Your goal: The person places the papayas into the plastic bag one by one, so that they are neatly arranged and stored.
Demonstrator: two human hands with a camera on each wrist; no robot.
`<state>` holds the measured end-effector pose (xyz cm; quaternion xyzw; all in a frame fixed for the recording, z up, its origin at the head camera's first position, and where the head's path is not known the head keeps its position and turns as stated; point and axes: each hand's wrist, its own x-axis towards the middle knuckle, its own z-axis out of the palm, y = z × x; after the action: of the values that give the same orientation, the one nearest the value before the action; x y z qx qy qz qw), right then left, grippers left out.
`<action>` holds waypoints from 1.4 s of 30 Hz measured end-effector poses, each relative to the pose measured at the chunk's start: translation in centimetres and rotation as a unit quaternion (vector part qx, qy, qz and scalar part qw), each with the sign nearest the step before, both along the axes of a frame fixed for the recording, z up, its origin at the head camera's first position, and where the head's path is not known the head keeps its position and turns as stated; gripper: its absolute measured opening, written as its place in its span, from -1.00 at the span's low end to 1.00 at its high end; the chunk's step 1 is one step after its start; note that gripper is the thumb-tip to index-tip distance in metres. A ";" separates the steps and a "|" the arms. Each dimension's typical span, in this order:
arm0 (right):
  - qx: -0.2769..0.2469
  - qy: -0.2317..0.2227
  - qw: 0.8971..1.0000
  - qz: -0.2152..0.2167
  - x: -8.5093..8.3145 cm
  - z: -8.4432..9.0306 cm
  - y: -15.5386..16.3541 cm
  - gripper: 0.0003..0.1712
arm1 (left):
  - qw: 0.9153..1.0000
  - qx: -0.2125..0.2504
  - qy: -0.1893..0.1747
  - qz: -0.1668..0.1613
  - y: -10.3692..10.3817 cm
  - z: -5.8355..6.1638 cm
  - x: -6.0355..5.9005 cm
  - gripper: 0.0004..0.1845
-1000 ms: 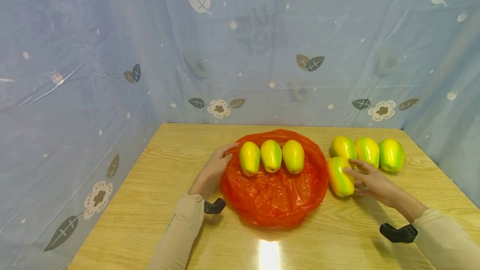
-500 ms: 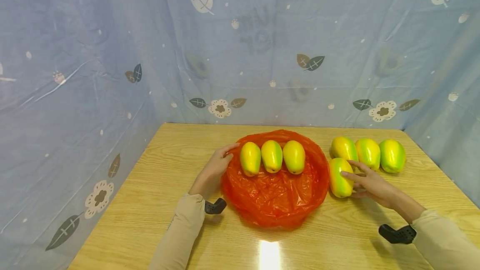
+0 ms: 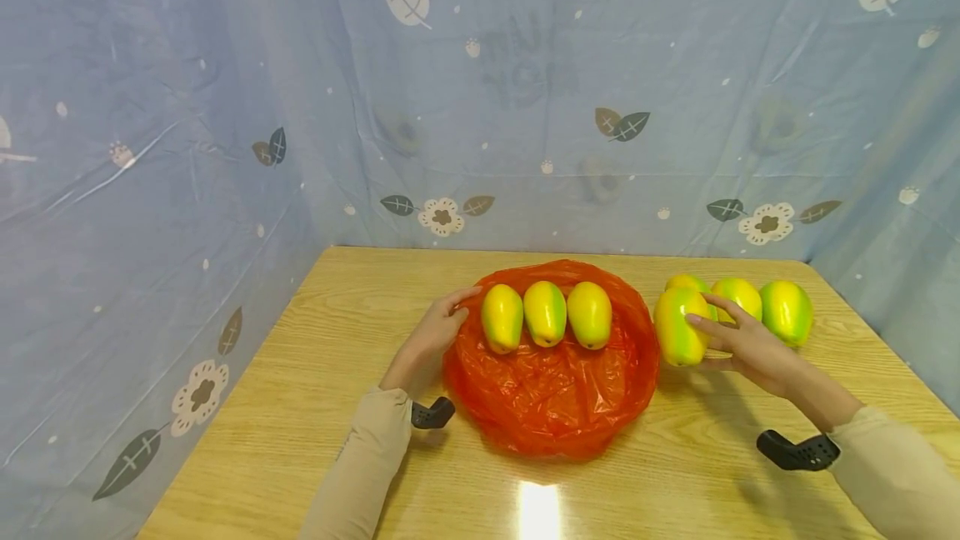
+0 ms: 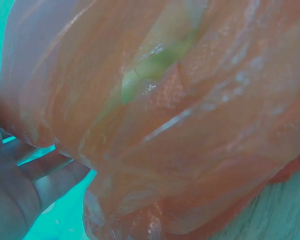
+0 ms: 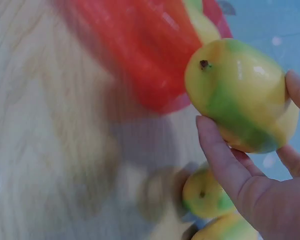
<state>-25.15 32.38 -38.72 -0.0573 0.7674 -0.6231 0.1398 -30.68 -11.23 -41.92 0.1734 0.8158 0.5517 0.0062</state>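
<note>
A wooden table [image 3: 315, 373] carries an orange plastic bag [image 3: 551, 394] with three mangoes [image 3: 545, 312] lying in a row on it. The left hand [image 3: 431, 338] pinches the bag's left edge. The right hand [image 3: 746, 346], well apart from the left, grips a fourth mango [image 3: 677, 326] lifted just right of the bag, in front of three more mangoes [image 3: 785, 310].

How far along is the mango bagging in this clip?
Done: three mangoes lie in a row on the orange bag. In hand: the right hand grips a fourth mango, lifted off the table; the left hand holds the bag's edge. Left: three mangoes by the wall.
</note>
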 end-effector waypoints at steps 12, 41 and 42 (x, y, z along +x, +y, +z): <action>-0.048 0.003 0.999 -0.006 -0.2 1.5 -4.6 -0.05 | 1.000 0.003 -0.001 -0.006 0.1 0.1 0.1 -0.53; -0.057 -0.035 0.998 0.008 -0.5 0.0 -13.8 -0.10 | 1.000 -0.002 0.008 0.004 0.2 0.0 -0.1 -0.53; -0.056 -0.036 0.998 0.008 -0.5 -0.1 -14.1 -0.11 | 1.000 0.000 0.008 0.002 0.2 -0.1 -0.2 -0.53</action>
<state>-25.62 18.27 -38.85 -0.0487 0.7253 -0.6656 0.1686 -30.85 -11.03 -42.01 0.1758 0.8163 0.5502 -0.0013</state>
